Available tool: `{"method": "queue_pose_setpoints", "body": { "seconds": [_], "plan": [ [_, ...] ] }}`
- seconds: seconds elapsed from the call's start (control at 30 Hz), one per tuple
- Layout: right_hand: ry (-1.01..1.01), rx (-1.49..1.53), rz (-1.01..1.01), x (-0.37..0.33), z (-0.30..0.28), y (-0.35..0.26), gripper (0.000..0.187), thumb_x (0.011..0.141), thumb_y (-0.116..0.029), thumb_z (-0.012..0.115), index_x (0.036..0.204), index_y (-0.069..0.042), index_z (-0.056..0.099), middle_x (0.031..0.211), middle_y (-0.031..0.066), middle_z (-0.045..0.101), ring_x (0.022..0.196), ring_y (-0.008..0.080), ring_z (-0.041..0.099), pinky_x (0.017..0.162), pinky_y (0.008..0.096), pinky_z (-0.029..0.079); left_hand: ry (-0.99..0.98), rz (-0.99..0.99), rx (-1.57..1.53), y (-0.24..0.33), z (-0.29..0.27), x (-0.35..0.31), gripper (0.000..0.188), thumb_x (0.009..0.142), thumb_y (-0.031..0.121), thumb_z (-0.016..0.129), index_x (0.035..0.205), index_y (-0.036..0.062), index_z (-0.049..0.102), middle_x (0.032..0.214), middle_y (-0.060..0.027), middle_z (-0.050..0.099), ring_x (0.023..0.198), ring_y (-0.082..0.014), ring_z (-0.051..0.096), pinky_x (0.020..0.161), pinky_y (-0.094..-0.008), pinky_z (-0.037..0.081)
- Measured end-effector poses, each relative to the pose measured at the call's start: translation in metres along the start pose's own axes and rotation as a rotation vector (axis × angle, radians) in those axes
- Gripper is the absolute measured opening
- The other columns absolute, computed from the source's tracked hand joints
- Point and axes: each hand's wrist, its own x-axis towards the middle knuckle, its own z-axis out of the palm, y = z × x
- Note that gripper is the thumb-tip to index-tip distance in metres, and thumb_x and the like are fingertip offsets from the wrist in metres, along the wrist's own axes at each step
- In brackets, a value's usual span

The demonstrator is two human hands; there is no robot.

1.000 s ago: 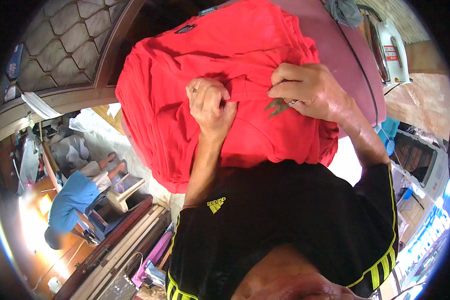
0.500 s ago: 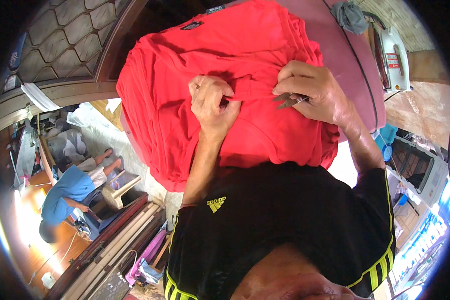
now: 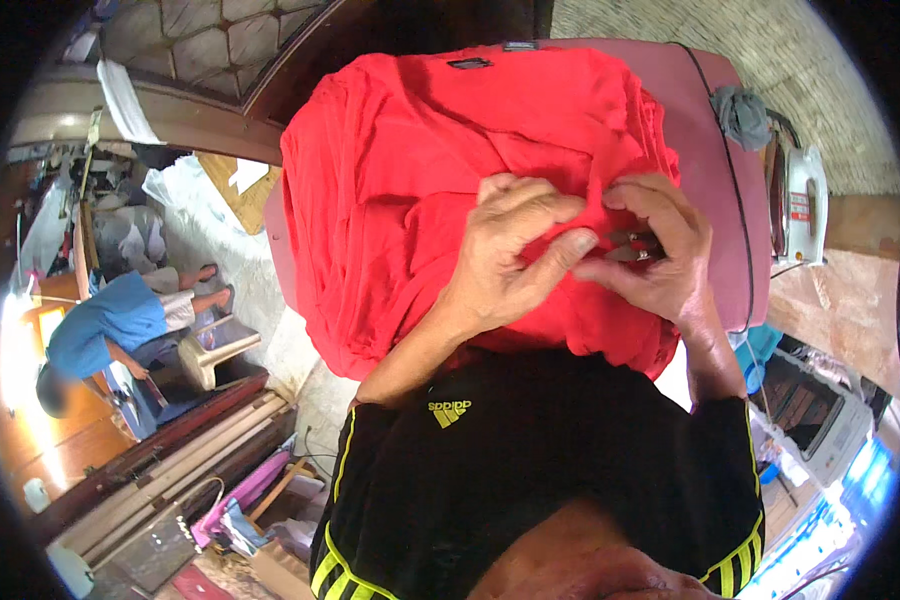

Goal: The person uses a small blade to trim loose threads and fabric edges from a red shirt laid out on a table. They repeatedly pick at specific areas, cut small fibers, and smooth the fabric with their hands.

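A pile of red shirts (image 3: 400,140) with dark neck labels lies before me, the top one rumpled. My left hand (image 3: 515,250) is curled at a raised fold of the top shirt, its thumb and fingers around the cloth. Close beside it on the right, my right hand (image 3: 665,245) is bent around small metal thread snips (image 3: 625,253), which lie partly hidden in the palm. The right fingertips touch the same fold. Both thumbs come close together just below that fold.
The shirts rest on a pink padded board (image 3: 715,220), crossed by a black cord (image 3: 738,180). A grey cloth bundle (image 3: 740,117) and a white iron (image 3: 803,205) stand at the right. Far left, a person in a blue top (image 3: 110,325) bends beside a wooden stool (image 3: 215,355).
My left hand has moved right and turned, so its thumb now points toward my right hand. My right hand has rolled, its fingers now curling toward the left, with the snips less visible.
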Motion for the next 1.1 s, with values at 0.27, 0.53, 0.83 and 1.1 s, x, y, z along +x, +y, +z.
{"method": "queue_pose_setpoints", "body": {
  "seconds": [0.27,0.53,0.83,1.1],
  "plan": [
    [-0.081,0.021,-0.02,0.008,-0.021,0.013,0.028,0.07,0.005,0.08,0.091,0.002,0.063,0.081,0.0039,0.058,0.062,0.0114,0.046,0.053,0.0251,0.034,-0.213,0.138,0.818,-0.021,-0.092,0.047,0.048,0.073,-0.003,0.061,0.115,0.0172,0.07,0.122,-0.0057,0.059,0.116,-0.0309,0.054,0.095,-0.0451,0.042],
    [-0.071,-0.164,0.001,0.037,-0.038,0.004,0.021,0.073,0.005,0.079,0.088,0.001,0.064,0.074,0.0026,0.057,0.063,0.0095,0.051,0.055,0.0247,0.039,-0.35,0.269,1.351,-0.109,-0.174,0.099,0.026,0.08,0.018,0.072,0.106,0.0176,0.068,0.12,-0.0034,0.058,0.114,-0.027,0.057,0.095,-0.0516,0.042],
    [-0.576,0.158,-0.267,0.024,-0.082,-0.027,0.039,0.058,-0.015,0.092,0.088,-0.005,0.069,0.07,0.0045,0.061,0.054,0.0201,0.057,0.048,0.0311,0.038,-0.266,-0.006,1.264,0.06,-0.218,-0.028,0.026,0.064,0.014,0.079,0.086,0.0107,0.067,0.11,-0.0055,0.064,0.101,-0.0301,0.059,0.093,-0.0456,0.039],
    [-0.595,0.117,-0.122,0.043,-0.021,-0.048,0.024,0.076,-0.017,0.083,0.089,-0.005,0.067,0.065,0.0038,0.059,0.055,0.016,0.056,0.05,0.0306,0.039,0.277,-0.47,0.554,0.052,-0.166,-0.161,0.013,0.077,-0.004,0.077,0.089,-0.0008,0.072,0.087,-0.0102,0.069,0.085,-0.0188,0.065,0.077,-0.0298,0.05]
  ]
}}
